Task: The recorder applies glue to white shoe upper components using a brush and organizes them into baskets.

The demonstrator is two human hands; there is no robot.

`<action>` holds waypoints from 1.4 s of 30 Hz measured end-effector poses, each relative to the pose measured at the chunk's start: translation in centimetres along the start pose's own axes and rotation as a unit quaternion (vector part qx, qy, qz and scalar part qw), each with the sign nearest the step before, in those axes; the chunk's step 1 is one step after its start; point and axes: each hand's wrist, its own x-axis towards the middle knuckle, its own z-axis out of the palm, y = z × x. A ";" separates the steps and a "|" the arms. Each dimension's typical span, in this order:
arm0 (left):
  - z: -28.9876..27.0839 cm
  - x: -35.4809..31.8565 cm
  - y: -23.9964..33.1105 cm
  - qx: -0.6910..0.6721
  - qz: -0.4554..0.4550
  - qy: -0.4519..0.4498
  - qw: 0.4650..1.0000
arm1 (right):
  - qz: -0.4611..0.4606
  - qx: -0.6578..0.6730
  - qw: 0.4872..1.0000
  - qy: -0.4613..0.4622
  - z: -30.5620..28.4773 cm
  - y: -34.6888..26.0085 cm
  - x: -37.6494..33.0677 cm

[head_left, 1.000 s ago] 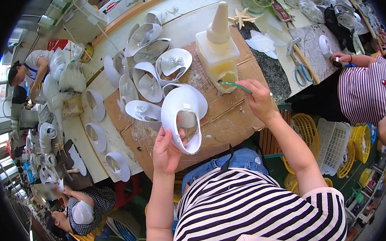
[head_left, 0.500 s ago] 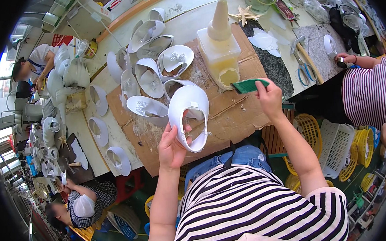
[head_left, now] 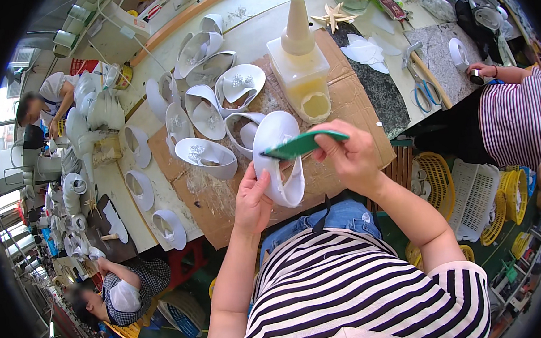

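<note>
My left hand [head_left: 252, 202] is closed on the lower edge of a curved white shoe upper [head_left: 279, 129], held above the brown cardboard [head_left: 357, 123]. In my right hand [head_left: 351, 156] is a flat green tool like a glue brush [head_left: 303, 143]. The tool's dark tip lies over the upper, apparently touching it near its opening. Beyond my hands stands a square translucent glue bottle [head_left: 302, 74] with yellowish contents and a cone-shaped top. Several similar white uppers [head_left: 206, 157], some with sparkly silver patches inside, lie to the left of the bottle.
Blue-handled scissors [head_left: 427, 94] and a wooden-handled hammer [head_left: 432, 78] lie on the right. A co-worker's arm [head_left: 512, 72] reaches onto the table there. Another person [head_left: 132, 283] works at lower left. Yellow baskets [head_left: 435, 183] stand below the table's right edge.
My right hand has moved left, bringing the green brush over the shoe upper. My left hand has shifted right and turned the upper more edge-on.
</note>
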 end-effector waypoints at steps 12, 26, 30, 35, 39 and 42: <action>2.1 1.2 2.1 -0.094 -0.025 -0.027 0.995 | -0.342 -0.179 0.908 -0.164 -2.2 -0.5 0.7; 4.1 2.9 2.5 -0.224 0.007 0.023 0.974 | -0.356 -0.197 0.911 -0.075 -3.4 -1.5 -2.1; 5.2 3.0 2.2 -0.297 -0.009 0.040 0.954 | -0.088 -0.089 0.981 0.148 -2.7 -1.1 -2.8; 3.9 3.8 1.5 -0.449 -0.030 -0.046 0.892 | -0.358 -0.216 0.907 0.043 -2.1 -1.4 -3.1; 4.6 3.9 2.1 -0.480 -0.038 -0.066 0.874 | -0.272 -0.154 0.947 0.066 -2.5 -1.8 -3.3; 5.3 3.4 2.6 -0.505 -0.050 -0.095 0.856 | -0.129 -0.050 0.982 0.127 -2.2 -2.2 -2.8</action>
